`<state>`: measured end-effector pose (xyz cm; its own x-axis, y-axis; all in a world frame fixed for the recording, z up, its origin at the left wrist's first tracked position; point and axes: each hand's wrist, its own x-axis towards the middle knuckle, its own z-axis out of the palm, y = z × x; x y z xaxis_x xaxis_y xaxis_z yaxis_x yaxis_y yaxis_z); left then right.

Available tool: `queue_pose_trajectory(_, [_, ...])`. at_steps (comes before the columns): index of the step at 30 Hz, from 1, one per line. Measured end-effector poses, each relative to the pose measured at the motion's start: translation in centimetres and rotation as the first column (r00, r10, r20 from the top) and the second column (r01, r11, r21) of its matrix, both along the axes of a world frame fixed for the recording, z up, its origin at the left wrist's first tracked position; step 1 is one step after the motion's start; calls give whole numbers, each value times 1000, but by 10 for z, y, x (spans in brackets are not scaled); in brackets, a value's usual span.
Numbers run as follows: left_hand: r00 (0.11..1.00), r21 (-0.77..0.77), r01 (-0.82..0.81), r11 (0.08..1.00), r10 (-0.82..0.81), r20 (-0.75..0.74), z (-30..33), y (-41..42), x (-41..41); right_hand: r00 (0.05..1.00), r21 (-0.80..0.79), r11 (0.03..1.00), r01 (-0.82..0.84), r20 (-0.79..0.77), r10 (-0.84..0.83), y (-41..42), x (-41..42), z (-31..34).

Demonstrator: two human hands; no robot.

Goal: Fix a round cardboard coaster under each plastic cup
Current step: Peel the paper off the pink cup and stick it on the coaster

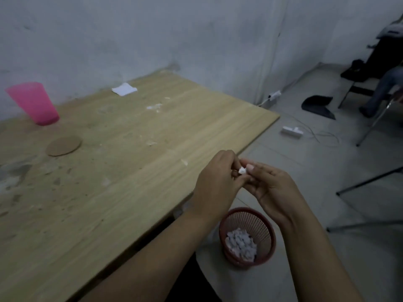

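A pink plastic cup [33, 102] stands upright at the far left of the wooden table [130, 171]. A round cardboard coaster [64, 145] lies flat on the table just in front of the cup, apart from it. My left hand [214, 184] and my right hand [270, 188] meet off the table's right edge, above a bin. Between their fingertips they pinch a small white scrap [242, 170].
A red mesh bin [247, 236] holding several white scraps stands on the floor below my hands. A white paper sheet [124, 89] and small white bits [153, 107] lie on the far table. Power strips, cables, a chair and a seated person's legs occupy the right.
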<state>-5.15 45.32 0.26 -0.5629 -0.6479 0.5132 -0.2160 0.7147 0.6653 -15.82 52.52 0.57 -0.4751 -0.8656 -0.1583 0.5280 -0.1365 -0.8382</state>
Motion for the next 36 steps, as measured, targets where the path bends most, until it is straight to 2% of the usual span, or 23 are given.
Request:
queue_pose_trajectory(3, [996, 154, 75, 985, -81, 34, -30, 19, -22, 997, 45, 998, 50, 65, -53, 16, -21, -28])
queue_pose_trajectory(7, [980, 392, 135, 910, -180, 81, -89, 34, -47, 983, 190, 974, 120, 117, -144, 31, -46, -80])
queue_pose_trajectory(9, [960, 462, 118, 879, -220, 173, -119, 34, -56, 972, 304, 941, 147, 134, -195, 35, -55, -108])
queue_pose_trajectory(12, [878, 539, 96, 837, -326, 350, -160, 27, -64, 960, 480, 867, 131, 157, -233, 38, -66, -154])
queue_pose_trajectory(15, [804, 637, 63, 768, -418, 424, -196, 17, -69, 948, 612, 783, 111, 172, -269, 37, -72, -195])
queue_pose_trajectory(18, [769, 705, -28, 709, -435, 468, -226, 6, -74, 922, 712, 695, 95, 201, -332, 31, -80, -231])
queue_pose_trajectory(22, [730, 759, -120, 640, -461, 505, -255, -10, -83, 914, 764, 642, 70, 208, -347, 18, -89, -273])
queue_pose_trajectory(24, [687, 764, -132, 631, -497, 530, -265, -16, -86, 936, 781, 624, 36, 192, -294, 14, -92, -288])
queue_pose_trajectory(28, [642, 766, -128, 630, -536, 548, -272, -24, -90, 992, 819, 571, -56, 111, -62, 6, -96, -306])
queue_pose_trajectory(36, [671, 777, -148, 612, -515, 534, -266, -24, -86, 967, 829, 553, -84, -66, 246, 4, -93, -301])
